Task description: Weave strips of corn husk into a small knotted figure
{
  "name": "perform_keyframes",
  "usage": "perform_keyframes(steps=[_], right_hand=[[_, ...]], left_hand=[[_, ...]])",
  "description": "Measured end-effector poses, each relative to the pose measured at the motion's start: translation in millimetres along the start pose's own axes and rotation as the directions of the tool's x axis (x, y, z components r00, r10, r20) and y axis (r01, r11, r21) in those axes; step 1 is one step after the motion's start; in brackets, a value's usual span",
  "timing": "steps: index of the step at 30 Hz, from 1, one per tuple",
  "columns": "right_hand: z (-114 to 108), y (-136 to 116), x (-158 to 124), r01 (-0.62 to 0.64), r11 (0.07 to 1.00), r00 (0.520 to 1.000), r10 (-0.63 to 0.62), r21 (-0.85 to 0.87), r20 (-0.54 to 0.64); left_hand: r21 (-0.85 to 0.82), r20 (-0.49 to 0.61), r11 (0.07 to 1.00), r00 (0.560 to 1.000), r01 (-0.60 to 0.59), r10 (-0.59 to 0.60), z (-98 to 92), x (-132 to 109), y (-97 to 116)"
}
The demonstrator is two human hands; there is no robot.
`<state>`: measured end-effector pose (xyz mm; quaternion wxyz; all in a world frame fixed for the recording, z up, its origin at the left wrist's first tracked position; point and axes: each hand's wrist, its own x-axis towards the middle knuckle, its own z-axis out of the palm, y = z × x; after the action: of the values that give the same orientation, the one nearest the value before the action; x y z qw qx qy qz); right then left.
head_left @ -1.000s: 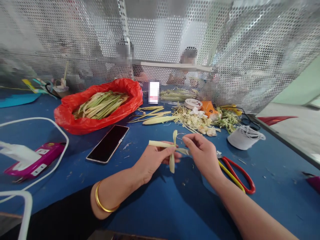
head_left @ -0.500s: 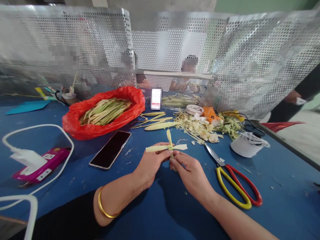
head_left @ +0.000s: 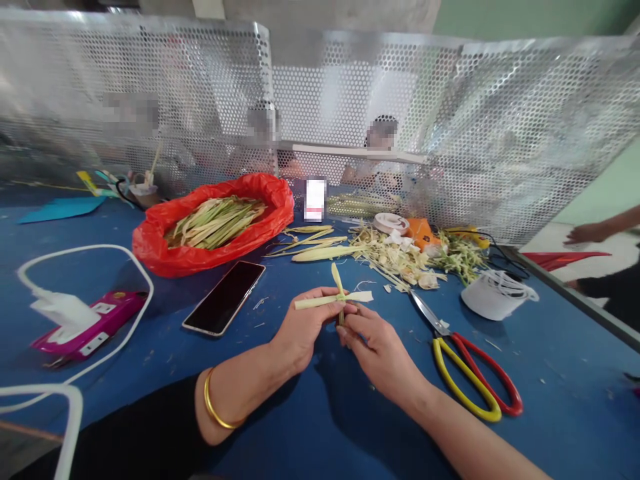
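Between my hands is a small figure of folded pale leaf strips (head_left: 339,281), with two strips out sideways, one pointing up and a short stem below. My left hand (head_left: 306,327) pinches it just under the crossing, thumb on the near side. The fingers of my right hand (head_left: 373,343) are closed on the stem beneath. Scissors (head_left: 470,367) with one yellow and one red handle lie to the right of my right hand, blades pointing away. Beyond my hands, loose leaf strips (head_left: 320,253) rest on the blue table (head_left: 280,427).
A red plastic bag (head_left: 160,260) of leaf strips and a phone (head_left: 225,298) lie left. Further left is a magenta power strip (head_left: 95,333) with a white cable. Leaf scraps (head_left: 390,257) and a white roll (head_left: 497,295) sit right. A perforated metal screen (head_left: 345,87) stands behind.
My hands keep hold of the leaf figure, and my right fingers have shifted slightly on the stem. At the far right, a person's arm now reaches in beside the table.
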<state>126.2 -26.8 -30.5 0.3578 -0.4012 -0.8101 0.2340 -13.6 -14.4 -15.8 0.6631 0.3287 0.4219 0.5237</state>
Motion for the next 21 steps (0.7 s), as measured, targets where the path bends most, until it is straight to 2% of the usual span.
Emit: perform_keyframes(steps=[3,5,7,8,9,12,14,21], right_hand=[[-5.2,-0.9,-1.6,-0.011,0.992,0.999,0.005,-0.126,-0.045],[-13.3,0.0,-1.5,-0.044,0.979,0.985,0.009,-0.199,-0.173],[-21.4,3.2,0.2,-0.084,0.961,0.947,-0.005,-0.264,-0.320],[-24.3,5.5,1.4,-0.090,0.951,0.937,-0.020,-0.295,-0.350],[-25.8,8.0,2.6,-0.080,0.942,0.941,-0.036,-0.326,-0.336],[-22.9,13.0,4.1,0.012,0.922,0.988,-0.070,-0.388,-0.136],[-18.1,12.5,3.2,0.061,0.908,0.995,-0.087,-0.414,-0.044],[-15.0,-1.5,-2.2,0.089,0.898,0.991,-0.124,-0.430,-0.054]], left_hand=[[0.024,0.024,0.999,0.999,0.030,-0.030,-3.0,2.4,4.1],[0.034,0.044,0.998,0.997,0.055,-0.057,-4.6,2.7,7.2],[0.043,0.064,0.995,0.993,0.094,-0.097,-5.2,2.2,8.7],[0.052,0.074,0.993,0.991,0.109,-0.112,-5.1,1.7,8.5],[0.063,0.081,0.992,0.990,0.112,-0.117,-4.8,1.4,7.7],[0.116,0.083,0.992,0.994,0.056,-0.066,-3.5,1.5,3.1],[0.154,0.069,0.988,0.997,0.010,-0.021,-3.0,2.4,-0.1],[0.226,0.026,0.971,0.997,-0.078,0.074,-2.0,3.0,-3.5]])
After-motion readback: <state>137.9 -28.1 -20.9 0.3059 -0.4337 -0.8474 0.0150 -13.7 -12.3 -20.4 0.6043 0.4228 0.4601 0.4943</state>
